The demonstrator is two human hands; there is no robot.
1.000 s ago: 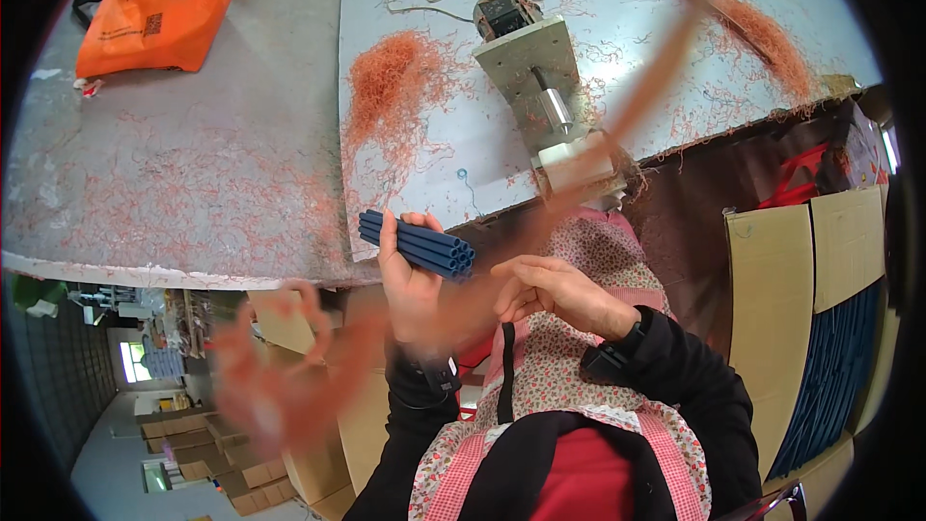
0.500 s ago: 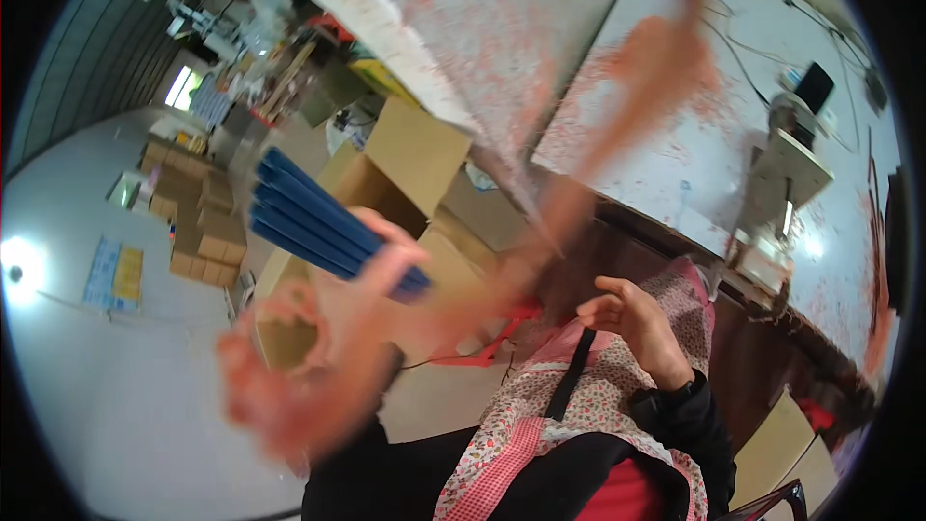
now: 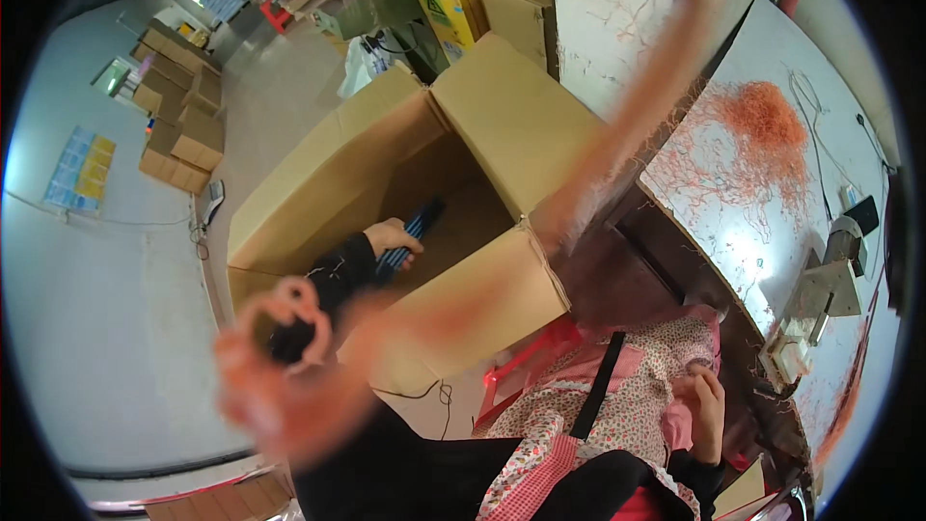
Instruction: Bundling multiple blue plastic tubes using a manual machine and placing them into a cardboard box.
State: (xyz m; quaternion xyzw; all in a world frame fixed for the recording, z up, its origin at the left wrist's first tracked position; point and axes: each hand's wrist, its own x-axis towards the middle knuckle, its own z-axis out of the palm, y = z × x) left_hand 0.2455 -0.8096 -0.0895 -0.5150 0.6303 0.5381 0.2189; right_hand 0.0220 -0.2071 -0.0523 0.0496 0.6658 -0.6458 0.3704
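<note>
My left hand reaches down inside a large open cardboard box, closed around a bundle of long, slim dark blue sticks. The sticks lie tilted across the palm, their far ends pointing toward the box's dark interior. The box's bottom is in shadow, and I cannot make out what lies there. My right hand is by my lap, next to the flowered apron, with its fingers loosely bent and apart and nothing seen in them.
A white worktable at the right carries a heap of orange shavings and a small bench machine. A red plastic stool stands beside the box. Stacked cartons are far left. A blurred orange strand crosses the view close up.
My left hand has carried the blue sticks down into the cardboard box. My right hand has dropped lower and further right beside the apron. The view has turned toward the box.
</note>
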